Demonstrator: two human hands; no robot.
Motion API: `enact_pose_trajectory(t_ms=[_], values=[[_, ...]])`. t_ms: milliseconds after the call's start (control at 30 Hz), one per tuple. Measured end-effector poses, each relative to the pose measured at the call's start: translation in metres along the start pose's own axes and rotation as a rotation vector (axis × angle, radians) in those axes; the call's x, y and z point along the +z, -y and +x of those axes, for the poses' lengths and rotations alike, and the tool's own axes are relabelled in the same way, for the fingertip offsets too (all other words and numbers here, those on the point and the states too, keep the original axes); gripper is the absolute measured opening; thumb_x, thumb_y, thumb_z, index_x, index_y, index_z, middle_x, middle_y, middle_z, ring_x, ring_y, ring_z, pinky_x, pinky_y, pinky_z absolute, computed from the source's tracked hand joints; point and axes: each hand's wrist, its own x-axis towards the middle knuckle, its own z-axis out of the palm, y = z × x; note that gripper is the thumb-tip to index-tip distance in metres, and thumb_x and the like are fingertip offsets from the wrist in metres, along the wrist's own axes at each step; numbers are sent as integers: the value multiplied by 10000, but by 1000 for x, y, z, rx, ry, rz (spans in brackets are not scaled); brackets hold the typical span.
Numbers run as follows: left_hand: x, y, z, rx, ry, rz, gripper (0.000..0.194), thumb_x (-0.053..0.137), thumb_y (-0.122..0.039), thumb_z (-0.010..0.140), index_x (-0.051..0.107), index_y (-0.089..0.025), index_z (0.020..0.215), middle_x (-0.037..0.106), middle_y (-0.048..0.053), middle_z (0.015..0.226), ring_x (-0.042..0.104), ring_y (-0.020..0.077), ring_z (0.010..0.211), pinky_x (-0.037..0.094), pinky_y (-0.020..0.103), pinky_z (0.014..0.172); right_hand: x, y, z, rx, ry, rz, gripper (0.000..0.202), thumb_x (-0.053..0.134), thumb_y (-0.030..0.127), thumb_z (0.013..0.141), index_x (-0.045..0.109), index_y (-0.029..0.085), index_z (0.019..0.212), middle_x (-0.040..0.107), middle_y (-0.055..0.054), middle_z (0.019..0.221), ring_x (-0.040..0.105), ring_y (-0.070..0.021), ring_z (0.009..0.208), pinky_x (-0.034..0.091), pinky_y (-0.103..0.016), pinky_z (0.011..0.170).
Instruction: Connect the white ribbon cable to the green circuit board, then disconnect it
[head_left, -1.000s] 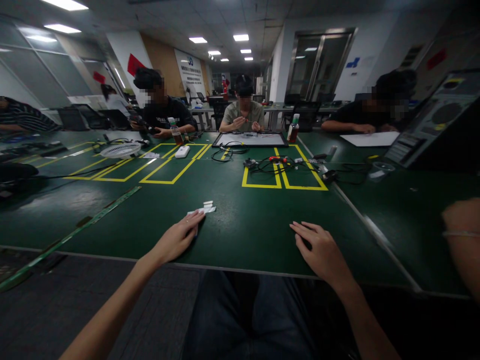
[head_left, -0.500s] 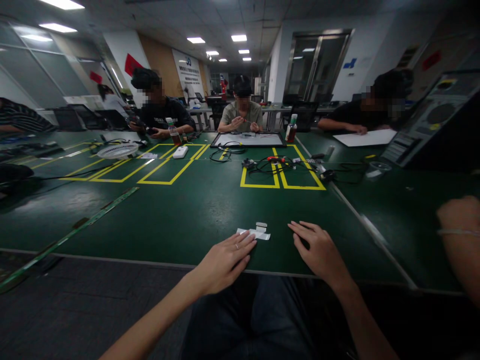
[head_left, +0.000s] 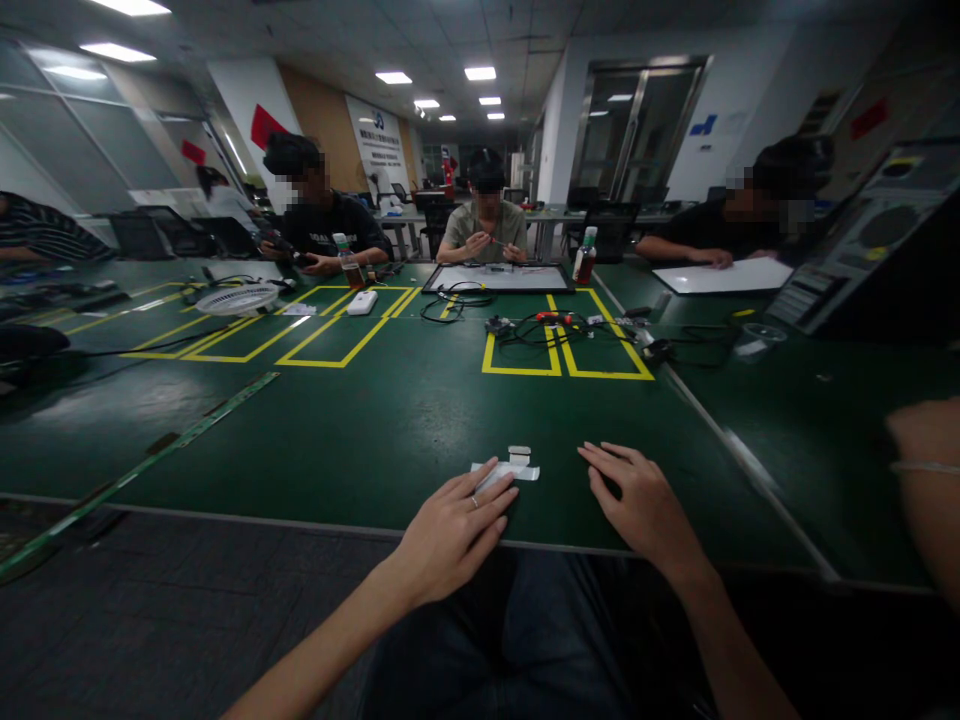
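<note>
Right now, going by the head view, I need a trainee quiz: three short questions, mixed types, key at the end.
1. True or false: the right hand is touching the white strip.
2. What colour is the tape on the table?
A) red
B) yellow
C) blue
3. Fill in: the ring is on the ____ hand.

Key:
1. False: the right hand lies apart from it; the left hand is on it.
2. B
3. left
</note>
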Motion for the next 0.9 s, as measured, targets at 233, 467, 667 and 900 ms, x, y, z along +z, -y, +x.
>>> enact_pose_trajectory(t_ms=[233, 467, 667, 900], values=[[-13, 10, -4, -30, -26, 7, 531, 436, -349, 1105, 403, -291, 1632, 414, 16, 1669, 225, 258, 1623, 232, 588, 1321, -2, 2, 0, 7, -5, 4, 377, 516, 267, 1019, 711, 294, 1341, 732, -27, 1360, 630, -267, 1285, 529, -522, 1059], [-62, 125, -43, -539, -238, 344, 594, 323, -472, 1093, 528, -161, 1555, 389, 117, 1684, 181, 318, 1634, 162, 599, 1308, -3, 2, 1, 17, 6, 8, 381, 520, 258, 1012, 716, 297, 1336, 726, -30, 1371, 628, -260, 1292, 528, -501, 1055], [-112, 237, -151, -1187, -67, 527, 804, 247, -540, 1053, 293, 14, 1634, 155, 286, 1723, 134, 480, 1603, 175, 692, 1221, -3, 4, 1, 19, 7, 6, 379, 517, 261, 1018, 710, 280, 1343, 728, -30, 1368, 626, -264, 1291, 526, -514, 1055], [-137, 277, -225, -1499, 114, 412, 871, 69, -581, 1013, 376, -19, 1604, 296, 272, 1690, 315, 470, 1548, 293, 631, 1180, 0, 0, 0, -1, -13, 9, 387, 514, 264, 1015, 706, 306, 1349, 724, -33, 1373, 632, -272, 1287, 538, -524, 1032]])
